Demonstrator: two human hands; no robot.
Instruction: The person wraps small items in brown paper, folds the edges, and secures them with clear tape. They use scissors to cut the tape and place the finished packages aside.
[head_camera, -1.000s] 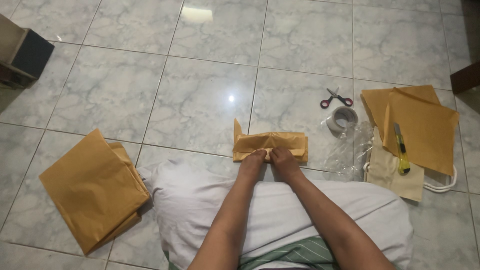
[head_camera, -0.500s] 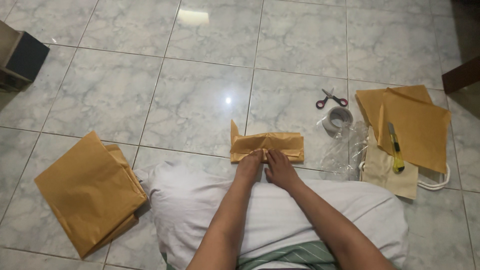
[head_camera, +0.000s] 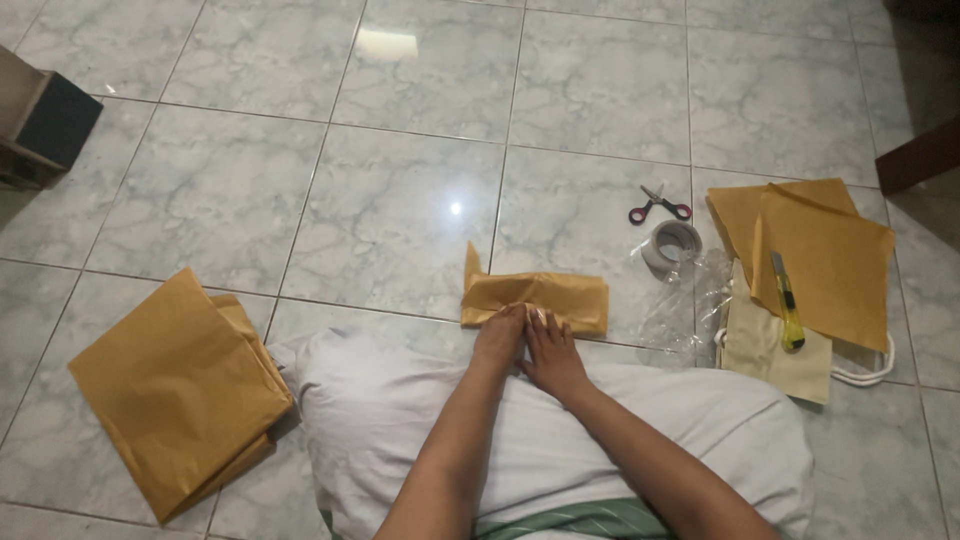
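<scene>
Now both hands (head_camera: 528, 345) drawn closer together, parcel (head_camera: 537, 297) flap folded flatter

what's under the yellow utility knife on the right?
The yellow utility knife lies across a brown paper sheet and a cream cloth bag. The bag's far part, under the paper, is hidden.

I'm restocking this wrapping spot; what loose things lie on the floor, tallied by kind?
Brown paper parcel under both hands: 1
Brown paper stacks: 2 (left, right)
Scissors: 1
Tape roll: 1
Yellow utility knife: 1
Cloth bag: 1
Clear plastic wrap: 1
Total: 8
</scene>
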